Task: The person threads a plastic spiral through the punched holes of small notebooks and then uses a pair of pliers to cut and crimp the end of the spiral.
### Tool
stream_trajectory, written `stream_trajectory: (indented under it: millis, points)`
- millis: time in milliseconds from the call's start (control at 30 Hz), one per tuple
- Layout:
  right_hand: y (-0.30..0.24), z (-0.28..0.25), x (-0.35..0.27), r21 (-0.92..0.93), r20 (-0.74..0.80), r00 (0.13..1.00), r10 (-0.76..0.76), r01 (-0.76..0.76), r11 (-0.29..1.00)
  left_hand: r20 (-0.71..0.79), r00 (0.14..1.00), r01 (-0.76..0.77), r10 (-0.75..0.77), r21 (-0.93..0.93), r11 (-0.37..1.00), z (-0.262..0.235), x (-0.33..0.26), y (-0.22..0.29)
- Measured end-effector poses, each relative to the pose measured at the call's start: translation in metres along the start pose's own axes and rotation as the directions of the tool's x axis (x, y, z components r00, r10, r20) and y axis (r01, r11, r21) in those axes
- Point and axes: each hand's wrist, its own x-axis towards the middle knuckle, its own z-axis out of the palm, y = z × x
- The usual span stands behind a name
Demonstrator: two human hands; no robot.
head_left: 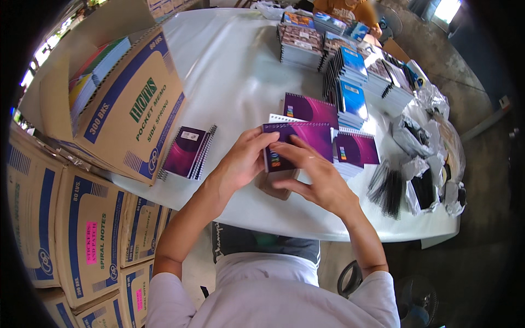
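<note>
Both hands hold a purple spiral notebook (303, 139) just above the white table (235, 82). My left hand (243, 161) grips its left end, thumb on the cover. Fingers of my right hand (317, 177) are spread over the notebook's lower front edge. A brown flat object (276, 186) lies on the table under my hands. Two more purple notebooks (311, 109) (356, 148) lie just beyond and to the right.
An open cardboard box (128, 104) with notebooks stands at the left, a small stack of purple notebooks (188, 152) beside it. Stacks of blue and patterned notebooks (350, 71) fill the far right, with plastic-wrapped black items (415, 186) along the right edge. Cardboard boxes (82, 229) are stacked below left. Another person (350, 8) is at the far end.
</note>
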Motion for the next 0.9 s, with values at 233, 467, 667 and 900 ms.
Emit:
stream_trajectory:
  millis: [233,467,667,900]
  points:
    - [0.007,0.029,-0.111,0.778,0.182,0.723,0.666,-0.52,0.353,0.441,0.892,-0.351,0.1,0.537,0.767,-0.031,-0.055,-0.059]
    - [-0.03,0.099,-0.145,0.886,0.054,0.627,0.777,-0.39,0.253,0.157,0.919,-0.367,0.362,0.677,0.638,-0.025,-0.078,-0.102]
    - [-0.037,0.098,-0.144,0.648,0.173,0.658,0.732,-0.636,0.419,0.378,0.765,-0.346,0.521,0.924,-0.163,0.009,-0.077,-0.087]
    - [0.016,0.026,-0.167,0.369,-0.049,0.736,0.675,-0.615,0.697,0.425,0.887,-0.302,0.183,0.831,-0.467,0.03,-0.052,-0.102]
